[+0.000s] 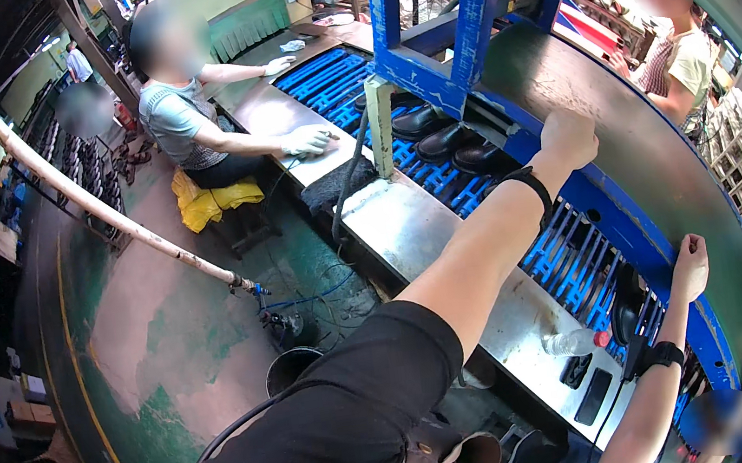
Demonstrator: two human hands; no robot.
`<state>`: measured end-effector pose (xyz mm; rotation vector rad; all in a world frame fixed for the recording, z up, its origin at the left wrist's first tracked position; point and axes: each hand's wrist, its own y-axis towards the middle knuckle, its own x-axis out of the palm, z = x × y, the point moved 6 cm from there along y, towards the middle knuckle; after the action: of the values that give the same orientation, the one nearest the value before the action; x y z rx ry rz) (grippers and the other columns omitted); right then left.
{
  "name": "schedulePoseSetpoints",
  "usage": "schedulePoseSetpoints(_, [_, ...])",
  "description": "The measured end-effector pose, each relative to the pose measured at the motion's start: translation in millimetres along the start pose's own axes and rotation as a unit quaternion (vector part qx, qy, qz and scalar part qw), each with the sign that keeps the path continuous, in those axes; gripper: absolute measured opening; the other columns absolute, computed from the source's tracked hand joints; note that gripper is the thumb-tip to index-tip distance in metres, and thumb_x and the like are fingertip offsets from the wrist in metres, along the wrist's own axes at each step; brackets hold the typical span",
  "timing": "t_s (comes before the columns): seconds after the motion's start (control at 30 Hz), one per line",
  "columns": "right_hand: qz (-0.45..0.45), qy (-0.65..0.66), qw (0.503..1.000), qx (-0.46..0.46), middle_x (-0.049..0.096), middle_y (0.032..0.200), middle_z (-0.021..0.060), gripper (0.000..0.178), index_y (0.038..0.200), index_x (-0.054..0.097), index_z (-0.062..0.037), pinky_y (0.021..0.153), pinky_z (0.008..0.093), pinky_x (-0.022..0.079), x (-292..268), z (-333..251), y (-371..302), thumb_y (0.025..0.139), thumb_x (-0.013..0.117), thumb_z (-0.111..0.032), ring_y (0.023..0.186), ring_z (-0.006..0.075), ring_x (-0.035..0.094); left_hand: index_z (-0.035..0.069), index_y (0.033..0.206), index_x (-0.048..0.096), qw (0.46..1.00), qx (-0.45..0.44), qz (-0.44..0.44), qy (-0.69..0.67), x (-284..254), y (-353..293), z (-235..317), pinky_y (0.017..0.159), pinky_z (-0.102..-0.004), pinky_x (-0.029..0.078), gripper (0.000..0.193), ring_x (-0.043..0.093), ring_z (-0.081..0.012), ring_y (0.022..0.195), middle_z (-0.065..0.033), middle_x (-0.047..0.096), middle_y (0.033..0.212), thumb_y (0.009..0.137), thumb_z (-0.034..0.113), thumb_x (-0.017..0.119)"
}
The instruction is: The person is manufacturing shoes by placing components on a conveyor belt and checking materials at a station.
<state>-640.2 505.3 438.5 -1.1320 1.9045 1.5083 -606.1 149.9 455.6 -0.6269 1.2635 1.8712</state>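
Observation:
My left hand (570,138) is a closed fist at the near edge of the raised dark green belt (614,120); I cannot make out whether anything is in it. Farther right, my right hand (692,268) is over the same belt with its fingers curled together, and what they may hold is hidden. A black band circles each wrist. Below the belt, black shoes (444,141) lie on a conveyor of blue slats (425,176), left of my left forearm. Another dark shoe (625,306) sits on the slats between my arms.
A metal ledge (408,231) borders the slats, carrying a clear bottle (573,342) with a red cap and a phone-like black slab (593,397). A blue frame (447,29) stands over the conveyor. A gloved co-worker (189,129) sits left; another person (677,65) is across the belt.

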Motion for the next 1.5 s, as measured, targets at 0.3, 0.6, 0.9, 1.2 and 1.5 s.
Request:
schedulePoseSetpoints(0.3, [0.009,0.012,1.0,-0.007,0.071,0.091,0.0078,0.021,0.097,0.067,-0.0126,0.065,0.0401,0.052,-3.0,3.3,0.0,0.092,0.057,-0.03,0.078,0.0272,0.069,0.001,0.077,0.07,1.0,0.003,-0.002,0.004,-2.0,0.3,3.5,0.076,-0.044,0.055,0.027,0.068,-0.0339,0.082,-0.0187,0.069,0.08,0.077,0.024,0.056])
schedulePoseSetpoints(0.6, [0.011,0.005,1.0,-0.001,0.071,0.09,0.0078,0.02,0.098,0.068,-0.0146,0.066,0.0392,0.052,-3.1,0.2,-1.9,0.091,0.058,-0.031,0.078,0.0265,0.069,0.006,0.082,0.073,0.999,-0.002,-0.014,0.034,-4.0,0.2,2.9,0.077,-0.0393,0.054,0.027,0.069,-0.0285,0.083,-0.0137,0.071,0.085,0.081,0.03,0.06])
schedulePoseSetpoints(0.9, [0.007,0.011,1.0,0.017,0.071,0.089,0.0066,0.019,0.097,0.068,-0.0145,0.067,0.0377,0.052,-5.6,-4.1,-2.9,0.09,0.059,-0.03,0.079,0.0247,0.069,0.006,0.083,0.071,1.0,0.004,-0.009,0.016,-5.0,0.6,2.5,0.078,-0.043,0.054,0.026,0.068,-0.0316,0.084,-0.0159,0.07,0.083,0.08,0.028,0.058])
schedulePoseSetpoints(1.2, [0.011,0.005,1.0,0.029,0.072,0.091,0.0068,0.022,0.098,0.069,-0.0152,0.067,0.0391,0.053,-6.4,-2.4,-3.4,0.09,0.059,-0.033,0.082,0.0269,0.069,0.005,0.082,0.071,1.0,0.003,-0.013,0.011,-6.1,-0.4,5.6,0.075,-0.0455,0.054,0.027,0.067,-0.035,0.081,-0.0182,0.069,0.081,0.079,0.025,0.053])
schedulePoseSetpoints(1.5, [0.011,0.003,0.999,0.048,0.071,0.091,0.006,0.024,0.099,0.071,-0.0193,0.067,0.0385,0.053,-11.6,-12.2,-6.1,0.089,0.059,-0.036,0.08,0.027,0.069,0.007,0.084,0.07,1.0,0.013,-0.021,0.019,-4.9,1.8,2.2,0.077,-0.0455,0.053,0.027,0.067,-0.0336,0.083,-0.017,0.069,0.085,0.083,0.027,0.052])
